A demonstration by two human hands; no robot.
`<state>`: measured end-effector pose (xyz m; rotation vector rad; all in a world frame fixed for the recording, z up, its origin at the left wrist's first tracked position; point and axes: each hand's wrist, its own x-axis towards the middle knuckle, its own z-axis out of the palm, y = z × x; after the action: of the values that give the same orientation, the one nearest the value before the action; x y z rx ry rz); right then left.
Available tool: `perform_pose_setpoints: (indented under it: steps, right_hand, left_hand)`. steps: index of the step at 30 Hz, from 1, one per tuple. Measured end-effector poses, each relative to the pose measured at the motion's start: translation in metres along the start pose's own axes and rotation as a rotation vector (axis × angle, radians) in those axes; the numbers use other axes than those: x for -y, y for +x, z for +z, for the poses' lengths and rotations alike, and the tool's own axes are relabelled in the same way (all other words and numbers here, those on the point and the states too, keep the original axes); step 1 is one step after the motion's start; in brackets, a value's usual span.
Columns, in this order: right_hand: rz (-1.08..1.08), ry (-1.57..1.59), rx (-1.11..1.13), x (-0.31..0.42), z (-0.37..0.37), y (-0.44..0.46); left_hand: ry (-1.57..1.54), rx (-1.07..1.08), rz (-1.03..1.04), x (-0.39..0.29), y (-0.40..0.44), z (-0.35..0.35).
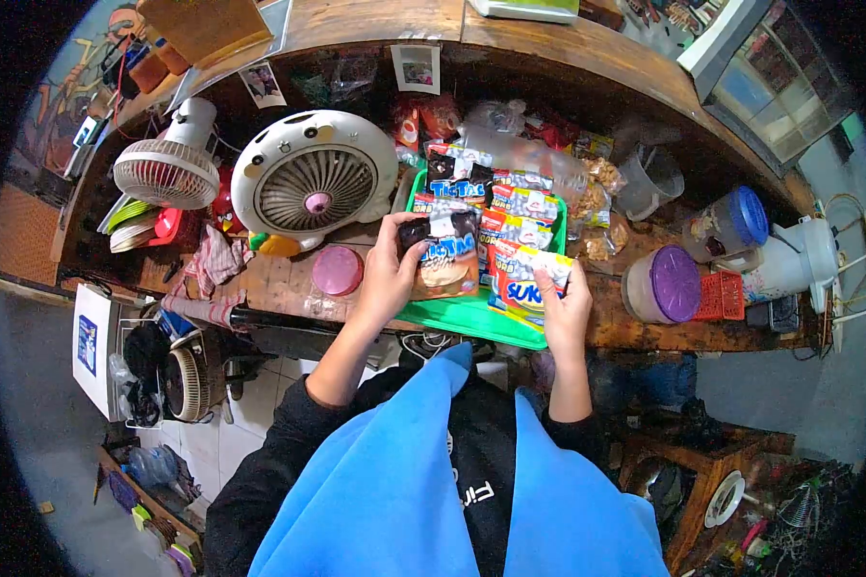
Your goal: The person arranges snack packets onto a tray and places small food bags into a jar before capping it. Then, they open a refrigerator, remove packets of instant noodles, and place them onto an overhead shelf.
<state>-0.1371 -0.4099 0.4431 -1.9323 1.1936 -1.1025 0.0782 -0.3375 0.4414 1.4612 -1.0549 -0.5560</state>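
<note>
My left hand [392,264] grips the left edge of a dark Tic Tac snack packet [447,255], thumb on its front. In my right hand [565,306] is a yellow and red packet marked SUKI [520,279], pinched at its upper right. Both packets are held side by side over a green tray [481,324]. Behind them on the tray lie more packets, among them another Tic Tac packet [459,171] and several red and white ones [524,229].
A round white fan [316,178] and a smaller fan [168,168] stand at the left, near a pink lid [337,270]. To the right are a purple-lidded tub [662,285], a red basket [722,295], a blue-lidded container [731,223] and bagged snacks [601,236].
</note>
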Motion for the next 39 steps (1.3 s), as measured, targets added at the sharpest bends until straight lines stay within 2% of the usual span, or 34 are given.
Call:
perform_pose_setpoints:
  steps: [2,4,6,7,10,11,14,15,16,18,20,22,24,26,29,31,33,34,36,37,39]
  right_hand:
    - [0.217,0.244,0.073,-0.001,0.004,-0.003]
    - [0.191,0.197,0.090,-0.006,0.005,-0.004]
    - [0.183,0.132,0.179,-0.004,0.003,-0.003]
    - [0.131,0.033,0.139,-0.001,0.003,-0.002]
    - [0.041,-0.075,0.078,0.004,0.005,0.003]
    - [-0.033,-0.082,0.056,-0.003,0.008,0.004]
    - [0.023,-0.104,0.064,0.009,-0.005,0.010]
    - [-0.048,-0.146,0.038,0.004,-0.010,0.014]
    - [0.016,-0.055,-0.030,0.000,-0.015,0.020]
    - [0.089,0.010,-0.187,-0.028,-0.026,0.041]
    - [0.039,-0.057,-0.298,-0.094,-0.034,0.076]
    - [0.175,-0.257,-0.238,-0.147,-0.037,0.114]
    - [0.170,-0.405,-0.128,-0.194,-0.037,0.140]
    - [0.231,-0.437,-0.074,-0.235,-0.027,0.160]
    - [0.333,-0.503,-0.007,-0.223,-0.025,0.167]
    - [0.375,-0.545,0.013,-0.217,-0.023,0.161]
    - [0.287,-0.483,-0.063,-0.228,-0.021,0.156]
    - [0.291,-0.480,-0.061,-0.237,-0.019,0.154]
    - [0.156,0.052,-0.007,-0.254,-0.020,0.150]
    - [0.161,0.052,-0.011,-0.253,-0.022,0.149]
    - [0.365,-0.338,-0.020,-0.225,-0.022,0.141]
  left_hand:
    - [0.123,-0.010,0.022,-0.007,-0.001,0.003]
    - [0.189,0.030,0.060,-0.005,0.001,0.002]
    - [0.387,0.090,0.211,-0.002,0.003,-0.001]
    - [0.507,0.091,0.223,0.002,0.005,-0.003]
    - [0.594,0.095,0.156,-0.004,0.008,-0.002]
    - [0.582,0.139,0.200,-0.003,0.010,-0.004]
    - [0.533,0.088,0.262,-0.004,0.012,-0.002]
    - [0.472,0.105,0.254,-0.001,0.013,-0.003]
    - [0.472,0.107,0.253,-0.001,0.012,-0.004]
    - [0.505,0.041,0.235,0.000,0.011,-0.004]
    - [0.507,0.032,0.213,0.005,0.010,-0.007]
    - [0.426,-0.033,0.199,0.012,0.007,-0.009]
    - [0.288,-0.097,0.145,0.021,0.002,-0.011]
    - [0.303,-0.169,0.218,0.013,0.001,-0.009]
    - [0.386,-0.137,0.301,-0.023,0.012,0.008]
    - [0.432,0.007,0.466,-0.065,0.034,0.037]
    - [0.473,0.276,0.654,-0.102,0.059,0.076]
    - [0.451,0.327,0.792,-0.107,0.078,0.104]
    - [0.548,0.412,0.848,-0.090,0.121,0.162]
    - [0.704,0.598,0.719,-0.086,0.145,0.187]
    - [0.925,0.748,0.589,-0.065,0.188,0.234]
